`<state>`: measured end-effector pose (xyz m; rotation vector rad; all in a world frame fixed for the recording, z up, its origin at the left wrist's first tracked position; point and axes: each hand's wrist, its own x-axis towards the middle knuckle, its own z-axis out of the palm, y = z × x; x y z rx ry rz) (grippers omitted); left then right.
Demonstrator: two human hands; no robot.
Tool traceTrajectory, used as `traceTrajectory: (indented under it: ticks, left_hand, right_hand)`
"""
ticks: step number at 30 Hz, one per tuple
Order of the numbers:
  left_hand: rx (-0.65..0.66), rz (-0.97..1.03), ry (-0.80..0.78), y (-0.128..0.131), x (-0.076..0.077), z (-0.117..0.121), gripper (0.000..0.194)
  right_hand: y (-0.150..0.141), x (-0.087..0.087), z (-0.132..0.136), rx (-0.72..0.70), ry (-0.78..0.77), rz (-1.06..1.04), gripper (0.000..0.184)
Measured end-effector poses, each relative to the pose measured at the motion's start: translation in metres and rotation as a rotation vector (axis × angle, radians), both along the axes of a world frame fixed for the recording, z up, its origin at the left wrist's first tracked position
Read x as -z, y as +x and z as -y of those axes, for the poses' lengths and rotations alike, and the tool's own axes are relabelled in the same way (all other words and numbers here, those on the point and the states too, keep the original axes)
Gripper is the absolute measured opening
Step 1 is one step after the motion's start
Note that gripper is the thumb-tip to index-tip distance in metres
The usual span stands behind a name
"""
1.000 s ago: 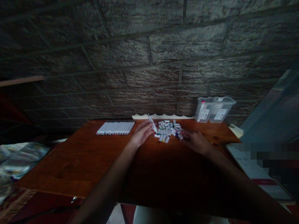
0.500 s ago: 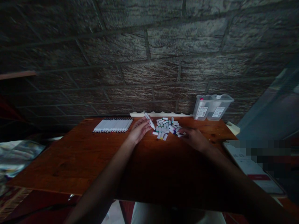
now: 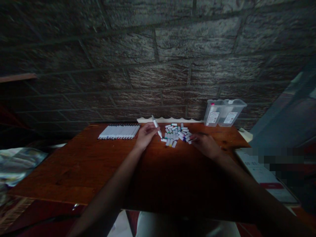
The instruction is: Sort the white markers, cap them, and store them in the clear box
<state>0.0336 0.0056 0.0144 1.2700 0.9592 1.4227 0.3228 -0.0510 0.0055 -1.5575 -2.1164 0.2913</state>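
Note:
My left hand (image 3: 145, 134) pinches a white marker (image 3: 156, 126) with its fingers closed round the barrel. The marker leans, its dark uncapped tip pointing down beside the pile. A loose heap of white marker caps (image 3: 174, 130), with coloured ends in green, purple, yellow and others, lies on the wooden table between both hands. At the heap's right edge is my right hand (image 3: 206, 144), fingers curled together at the nearest caps. A small pale piece shows at its fingertips, too dim to name. Left of my left hand, a row of white markers (image 3: 119, 131) lies side by side.
Two clear plastic cases (image 3: 225, 113) with labels stand at the back right; one has a pink-ended marker in it. A wavy white strip (image 3: 170, 120) runs along the brick wall (image 3: 163, 75). A white flat box (image 3: 264, 174) lies on the right of the wooden table (image 3: 74, 164).
My left hand has shifted slightly left, and the marker in it stands a bit steeper. My right hand has drawn slightly right at the heap's edge, its fingers curled closer together.

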Motion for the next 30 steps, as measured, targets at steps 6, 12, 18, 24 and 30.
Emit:
traceTrajectory:
  ticks: [6, 12, 18, 24, 30]
  left_hand:
    - [0.180, -0.041, -0.030, 0.008, -0.004, 0.010, 0.034]
    - [0.523, -0.228, -0.203, 0.027, -0.005, 0.031, 0.031]
    - [0.522, -0.249, -0.215, 0.039, -0.005, 0.040, 0.029]
    - [0.483, -0.304, -0.162, 0.038, -0.002, 0.039, 0.030]
    - [0.483, -0.371, -0.095, 0.041, -0.002, 0.040, 0.032]
  right_hand:
    - [-0.005, -0.004, 0.001, 0.014, 0.001, -0.363, 0.016]
    - [-0.020, -0.009, 0.005, 0.007, -0.302, -0.908, 0.033]
    - [-0.027, -0.016, 0.013, 0.052, -0.443, -0.995, 0.040]
    - [-0.031, -0.017, 0.015, -0.008, -0.481, -1.068, 0.039]
    - [-0.032, -0.013, 0.014, -0.018, -0.506, -1.129, 0.033]
